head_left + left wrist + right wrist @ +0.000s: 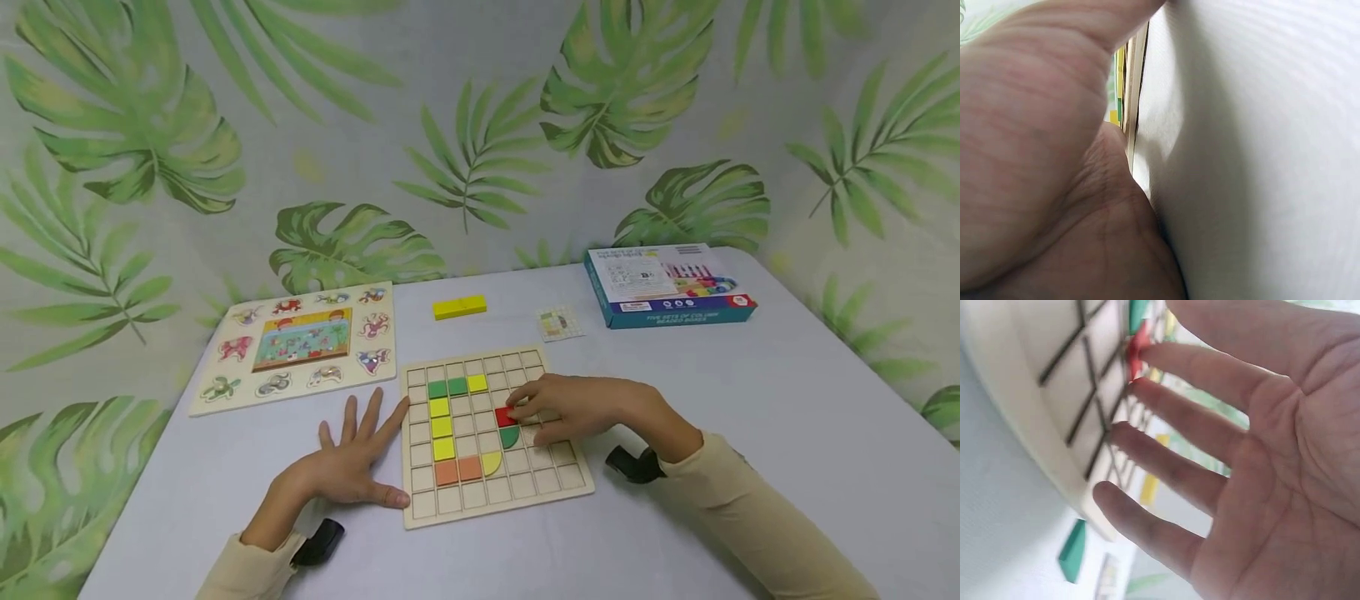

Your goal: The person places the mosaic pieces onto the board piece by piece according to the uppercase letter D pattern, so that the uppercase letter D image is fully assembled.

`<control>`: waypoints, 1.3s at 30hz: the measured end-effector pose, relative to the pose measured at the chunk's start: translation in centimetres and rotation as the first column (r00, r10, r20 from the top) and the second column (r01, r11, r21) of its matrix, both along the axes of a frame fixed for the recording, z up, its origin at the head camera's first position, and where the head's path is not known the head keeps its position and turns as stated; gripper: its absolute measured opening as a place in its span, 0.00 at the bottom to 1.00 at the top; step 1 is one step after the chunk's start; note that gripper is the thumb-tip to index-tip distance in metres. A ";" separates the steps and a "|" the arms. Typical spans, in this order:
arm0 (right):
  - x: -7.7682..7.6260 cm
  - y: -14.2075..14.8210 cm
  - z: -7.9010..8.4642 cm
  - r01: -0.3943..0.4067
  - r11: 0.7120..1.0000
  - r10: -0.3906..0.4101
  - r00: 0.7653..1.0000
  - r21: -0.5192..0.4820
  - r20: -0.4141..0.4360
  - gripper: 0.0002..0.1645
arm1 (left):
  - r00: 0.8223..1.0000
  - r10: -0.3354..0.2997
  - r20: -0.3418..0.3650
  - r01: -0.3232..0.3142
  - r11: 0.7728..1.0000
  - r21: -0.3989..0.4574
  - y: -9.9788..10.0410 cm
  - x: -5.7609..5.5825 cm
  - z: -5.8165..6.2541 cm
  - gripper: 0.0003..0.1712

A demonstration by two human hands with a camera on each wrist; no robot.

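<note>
A wooden grid board [497,492] lies on the table with coloured tiles in its cells. My left hand [348,462] is spread at its left side, thumb and a fingertip right at the edge. My right hand [573,406] reaches over the right part, its index and middle fingertips touching a red tile [1136,353]. Below that sits a green rounded tile [510,437]. A yellow rounded tile [491,463] adjoins two orange squares [458,471]. Yellow squares [441,427] run up the left, topped by green squares [447,387] and another yellow square [477,383].
A wooden picture puzzle [217,371] with animal pieces lies back left. Behind the board are a yellow block [460,307] and a small pattern card [559,323]. A teal-sided box [671,287] stands back right. Leaf-print cloth [465,167] hangs behind the table.
</note>
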State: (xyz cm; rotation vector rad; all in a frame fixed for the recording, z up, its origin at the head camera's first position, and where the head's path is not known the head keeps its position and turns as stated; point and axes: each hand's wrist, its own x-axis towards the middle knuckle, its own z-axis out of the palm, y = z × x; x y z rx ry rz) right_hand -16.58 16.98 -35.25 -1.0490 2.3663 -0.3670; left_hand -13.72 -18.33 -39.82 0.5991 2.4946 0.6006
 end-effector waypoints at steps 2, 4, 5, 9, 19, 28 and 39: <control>0.1 0.1 0.2 0.000 1.000 0.000 1.000 0.017 0.015 0.28 | 1.000 0.000 0.002 0.000 1.000 0.002 0.0 0.0 0.1 0.76; 0.2 0.0 0.3 0.016 1.000 -0.016 0.999 0.025 0.027 0.26 | 1.000 -0.001 0.006 0.001 1.000 0.004 0.1 0.0 0.1 0.76; 0.3 0.0 0.3 0.018 1.000 -0.019 0.999 0.022 0.029 0.25 | 1.000 -0.001 0.007 0.001 1.000 0.004 0.1 0.0 0.1 0.76; 0.5 -0.2 0.1 0.030 1.000 -0.030 0.999 0.003 0.017 0.22 | 1.000 0.000 0.011 0.000 1.000 0.006 0.1 0.0 0.3 0.76; 0.8 -0.5 0.1 0.065 0.997 -0.064 0.998 0.035 -0.018 0.21 | 1.000 0.002 0.012 -0.002 1.000 -0.006 0.2 -0.1 0.4 0.76; -0.4 1.6 1.3 0.176 0.984 -0.176 0.984 -0.004 0.019 0.33 | 1.000 0.004 0.007 -0.004 1.000 -0.009 0.3 0.0 0.3 0.76; -3.8 5.6 -0.4 0.286 0.956 -0.291 0.953 -0.068 -0.082 0.21 | 1.000 0.012 0.013 -0.012 1.000 -0.008 0.3 0.0 0.2 0.76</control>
